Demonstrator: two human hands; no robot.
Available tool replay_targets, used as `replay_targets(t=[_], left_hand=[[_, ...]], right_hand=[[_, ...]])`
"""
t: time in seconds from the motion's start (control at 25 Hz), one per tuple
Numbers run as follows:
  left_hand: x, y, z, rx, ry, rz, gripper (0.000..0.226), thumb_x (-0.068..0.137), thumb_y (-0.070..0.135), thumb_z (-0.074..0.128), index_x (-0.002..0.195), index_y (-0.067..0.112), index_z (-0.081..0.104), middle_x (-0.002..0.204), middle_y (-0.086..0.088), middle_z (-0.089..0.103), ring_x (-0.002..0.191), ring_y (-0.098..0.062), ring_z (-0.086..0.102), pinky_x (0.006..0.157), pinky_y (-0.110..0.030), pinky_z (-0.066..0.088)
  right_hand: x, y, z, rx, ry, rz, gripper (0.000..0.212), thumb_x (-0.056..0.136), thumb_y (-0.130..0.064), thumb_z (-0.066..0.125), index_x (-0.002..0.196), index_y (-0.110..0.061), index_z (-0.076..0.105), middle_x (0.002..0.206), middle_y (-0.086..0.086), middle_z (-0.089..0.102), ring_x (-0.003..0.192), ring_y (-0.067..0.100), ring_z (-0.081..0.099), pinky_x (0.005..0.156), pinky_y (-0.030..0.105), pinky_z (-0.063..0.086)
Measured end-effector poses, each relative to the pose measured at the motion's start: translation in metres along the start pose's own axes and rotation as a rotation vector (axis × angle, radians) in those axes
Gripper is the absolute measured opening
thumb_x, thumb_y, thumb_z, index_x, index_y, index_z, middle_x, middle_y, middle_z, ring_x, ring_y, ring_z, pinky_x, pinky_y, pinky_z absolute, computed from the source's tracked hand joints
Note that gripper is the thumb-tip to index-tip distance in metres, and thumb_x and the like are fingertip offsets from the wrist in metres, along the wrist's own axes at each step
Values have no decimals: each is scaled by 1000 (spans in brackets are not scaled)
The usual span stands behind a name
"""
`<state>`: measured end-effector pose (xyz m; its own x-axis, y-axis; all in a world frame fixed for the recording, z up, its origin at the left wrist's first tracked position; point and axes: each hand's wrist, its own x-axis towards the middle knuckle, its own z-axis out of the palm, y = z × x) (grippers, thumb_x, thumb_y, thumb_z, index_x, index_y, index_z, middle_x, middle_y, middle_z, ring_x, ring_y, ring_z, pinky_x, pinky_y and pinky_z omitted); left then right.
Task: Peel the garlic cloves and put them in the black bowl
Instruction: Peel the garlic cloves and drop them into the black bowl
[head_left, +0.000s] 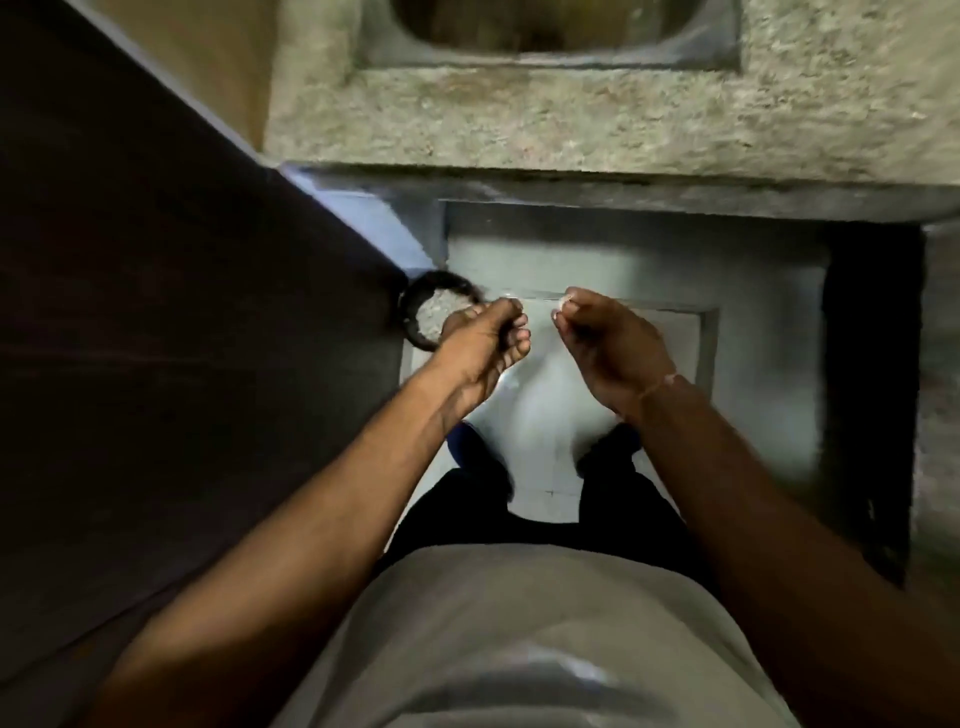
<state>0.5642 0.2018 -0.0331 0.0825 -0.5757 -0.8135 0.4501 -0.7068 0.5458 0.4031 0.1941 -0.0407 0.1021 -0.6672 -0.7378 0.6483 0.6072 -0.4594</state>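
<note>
Speckled stone counter (571, 130) lying ahead, grey floor (545, 260) below | my left hand (483, 348) curling, contents unclear | my right hand (608, 348) pinching a pale garlic clove (562, 304).

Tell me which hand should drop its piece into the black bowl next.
Left, probably. The left hand hangs right beside the black bowl, overlapping its rim, fingers curled. The right hand pinches a pale bit farther away.

place: probably home kitchen | cues: speckled stone counter (597, 124), inset sink (545, 31)
</note>
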Motion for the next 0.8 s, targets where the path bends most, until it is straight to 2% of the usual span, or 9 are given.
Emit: replay_targets(t=[0.12, 0.36, 0.44, 0.56, 0.68, 0.76, 0.8], left_hand=[[14, 8, -72, -124, 91, -19, 14, 99, 3, 62, 86, 9, 62, 69, -7, 63, 55, -12, 59, 54, -24, 55], [74, -32, -146, -392, 214, -50, 6, 99, 4, 65, 94, 5, 65, 78, -9, 64, 60, -15, 62, 58, -25, 57], [122, -63, -164, -463, 248, -52, 1, 99, 4, 66, 98, 3, 65, 79, -10, 64, 63, -16, 62, 60, -25, 57], [212, -103, -185, -526, 286, -25, 7, 100, 3, 63, 106, 1, 65, 84, -13, 63, 64, -17, 61, 61, -24, 57], [300, -128, -205, -495, 379, 11, 7, 99, -1, 60, 96, 2, 65, 78, -11, 65, 56, -13, 62, 59, -25, 54], [353, -139, -220, -458, 461, 19, 12, 98, -3, 60, 89, 3, 65, 72, -7, 66, 52, -12, 62, 58, -28, 53], [376, -142, -225, -465, 486, 26, 10, 98, -5, 60, 92, 2, 65, 72, -7, 65, 53, -13, 61, 57, -27, 54]], right_hand=[[26, 59, 50, -9, 29, 75, 20, 89, 17, 58, 95, 1, 68, 83, 9, 73, 81, 19, 72, 83, 29, 61], [95, 137, 68, -180, -11, 173, 21, 90, 16, 57, 97, 0, 68, 86, 9, 74, 85, 19, 73, 97, 31, 57], [144, 169, 56, -236, -30, 201, 22, 91, 17, 55, 96, 0, 68, 82, 7, 75, 81, 17, 73, 94, 29, 58], [240, 221, 34, -319, -5, 168, 22, 89, 18, 58, 94, 1, 70, 83, 9, 75, 81, 18, 73, 82, 27, 60], [331, 268, 19, -440, 28, 120, 21, 88, 18, 59, 90, 0, 70, 85, 12, 72, 82, 22, 70, 77, 27, 61], [385, 295, 16, -610, 13, 57, 25, 86, 19, 60, 84, -3, 73, 77, 8, 74, 77, 21, 69, 78, 28, 61], [407, 305, 17, -713, -4, 5, 27, 86, 18, 62, 83, -5, 74, 74, 6, 74, 74, 20, 69, 79, 30, 61]])
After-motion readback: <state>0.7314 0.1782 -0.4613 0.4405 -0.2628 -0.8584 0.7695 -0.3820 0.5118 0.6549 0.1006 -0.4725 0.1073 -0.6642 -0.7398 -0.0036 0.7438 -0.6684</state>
